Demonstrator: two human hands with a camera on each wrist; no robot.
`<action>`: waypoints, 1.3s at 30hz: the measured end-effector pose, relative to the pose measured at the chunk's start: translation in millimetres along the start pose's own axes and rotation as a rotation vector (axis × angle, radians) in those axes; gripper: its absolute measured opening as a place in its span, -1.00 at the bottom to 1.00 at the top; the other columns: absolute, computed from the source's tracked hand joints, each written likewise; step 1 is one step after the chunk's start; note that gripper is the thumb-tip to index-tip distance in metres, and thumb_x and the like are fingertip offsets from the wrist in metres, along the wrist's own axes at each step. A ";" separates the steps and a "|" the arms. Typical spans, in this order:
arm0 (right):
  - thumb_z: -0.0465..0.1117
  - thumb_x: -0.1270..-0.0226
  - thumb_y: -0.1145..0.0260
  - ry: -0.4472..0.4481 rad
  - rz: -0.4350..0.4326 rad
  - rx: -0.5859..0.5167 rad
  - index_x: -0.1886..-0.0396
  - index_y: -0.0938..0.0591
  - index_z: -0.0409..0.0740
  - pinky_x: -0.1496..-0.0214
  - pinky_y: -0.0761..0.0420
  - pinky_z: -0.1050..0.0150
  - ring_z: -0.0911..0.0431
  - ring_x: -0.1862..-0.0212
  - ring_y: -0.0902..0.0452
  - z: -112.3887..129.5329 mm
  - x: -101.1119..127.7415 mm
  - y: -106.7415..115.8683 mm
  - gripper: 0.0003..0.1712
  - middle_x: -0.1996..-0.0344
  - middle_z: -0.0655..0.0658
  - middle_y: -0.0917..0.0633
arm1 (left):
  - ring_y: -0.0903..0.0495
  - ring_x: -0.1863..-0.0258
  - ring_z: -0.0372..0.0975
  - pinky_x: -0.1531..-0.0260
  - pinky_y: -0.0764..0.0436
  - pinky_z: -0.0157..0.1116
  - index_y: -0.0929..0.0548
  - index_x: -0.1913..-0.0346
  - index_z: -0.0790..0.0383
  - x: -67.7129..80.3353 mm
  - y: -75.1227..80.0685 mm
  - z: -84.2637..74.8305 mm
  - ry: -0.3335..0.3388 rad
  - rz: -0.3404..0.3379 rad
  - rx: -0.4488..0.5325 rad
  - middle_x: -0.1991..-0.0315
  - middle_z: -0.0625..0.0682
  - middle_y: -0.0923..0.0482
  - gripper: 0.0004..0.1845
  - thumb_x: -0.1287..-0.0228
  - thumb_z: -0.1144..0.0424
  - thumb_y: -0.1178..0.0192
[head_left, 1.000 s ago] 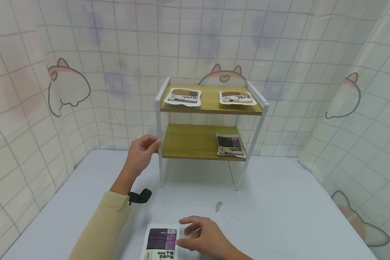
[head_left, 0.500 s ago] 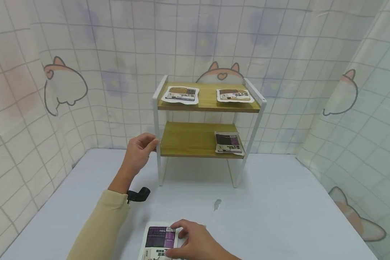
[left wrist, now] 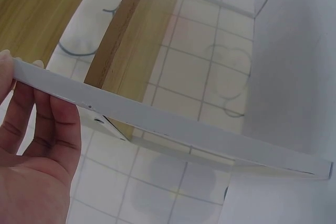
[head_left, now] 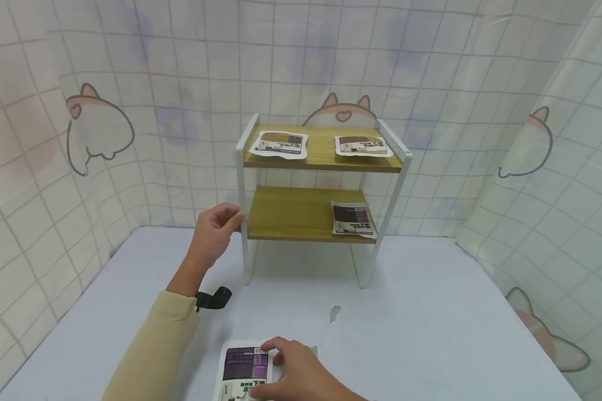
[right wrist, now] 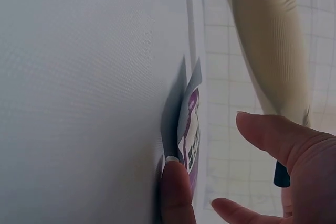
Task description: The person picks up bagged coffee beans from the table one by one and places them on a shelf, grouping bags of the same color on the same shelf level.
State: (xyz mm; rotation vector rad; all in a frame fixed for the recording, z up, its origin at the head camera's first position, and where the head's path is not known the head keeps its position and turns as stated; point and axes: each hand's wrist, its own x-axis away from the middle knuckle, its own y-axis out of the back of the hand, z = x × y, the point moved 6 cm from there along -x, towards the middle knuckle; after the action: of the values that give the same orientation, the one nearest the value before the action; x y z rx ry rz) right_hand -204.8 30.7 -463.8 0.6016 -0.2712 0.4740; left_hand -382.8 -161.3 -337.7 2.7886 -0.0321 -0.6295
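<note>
while the purple packet (head_left: 244, 372) lies flat on the white tabletop (head_left: 431, 334) near the person, the right hand (head_left: 293, 376) pinches its edge, thumb under it. it looks like the lift has only just begun. the left hand (head_left: 213, 234) grips the white post (head_left: 242, 217) of the shelf (head_left: 301, 214), where three packets already lie.
</note>
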 end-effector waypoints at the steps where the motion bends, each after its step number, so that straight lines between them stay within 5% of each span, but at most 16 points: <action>1: 0.00 0.04 -0.69 0.000 -0.004 0.022 -0.09 -0.65 0.06 0.00 -0.64 0.00 0.04 0.13 -0.49 1.1 -0.6 -0.5 -0.35 0.18 -0.02 -0.63 | -0.69 0.25 -0.26 0.16 -0.65 -0.39 -0.69 -0.01 0.33 0.0 0.1 -0.1 0.001 -0.002 0.001 0.07 0.26 -0.72 -0.67 -0.49 0.09 -0.23; 11: 0.05 0.11 -0.71 0.021 -0.047 0.151 -0.03 -0.66 0.07 -0.02 -0.64 0.03 0.04 0.10 -0.43 6.8 -4.7 -8.1 -0.34 0.13 -0.08 -0.53 | -0.69 0.24 -0.26 0.07 -0.71 -0.26 -0.69 0.00 0.30 0.2 -0.6 -0.2 0.003 -0.003 0.013 0.07 0.25 -0.71 -0.68 -0.48 0.08 -0.24; 22: 0.00 0.21 -0.75 0.213 -0.132 0.280 0.00 -0.67 -0.02 0.17 -0.51 0.31 0.21 0.26 -0.33 11.4 -2.1 -5.1 -0.30 0.28 0.00 -0.49 | -0.69 0.25 -0.27 0.13 -0.68 -0.39 -0.69 -0.01 0.32 0.1 -0.8 0.5 -0.010 -0.003 0.008 0.07 0.26 -0.71 -0.66 -0.48 0.08 -0.24; 31: 0.15 0.14 -0.71 0.032 -0.081 0.231 0.00 -0.62 0.08 0.08 -0.68 0.01 0.04 0.21 -0.48 10.9 -6.9 -13.1 -0.30 0.15 -0.11 -0.49 | -0.70 0.21 -0.25 0.08 -0.69 -0.36 -0.70 -0.02 0.25 0.7 -0.8 0.9 0.000 -0.002 -0.018 0.04 0.21 -0.72 -0.67 -0.48 0.04 -0.23; 39: 0.03 0.17 -0.75 0.117 -0.119 0.306 -0.04 -0.60 0.03 0.19 -0.67 0.10 0.06 0.28 -0.47 12.6 -7.7 -12.2 -0.26 0.18 -0.14 -0.49 | -0.70 0.24 -0.26 0.08 -0.71 -0.32 -0.69 -0.01 0.30 0.2 0.0 0.5 -0.006 -0.005 0.000 0.08 0.23 -0.71 -0.66 -0.47 0.06 -0.24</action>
State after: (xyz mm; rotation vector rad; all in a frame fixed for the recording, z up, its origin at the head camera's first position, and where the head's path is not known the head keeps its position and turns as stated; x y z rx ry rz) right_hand -206.6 11.8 -462.6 0.8801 -0.0501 0.4374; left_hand -382.9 -161.5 -338.2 2.7877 -0.0262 -0.6390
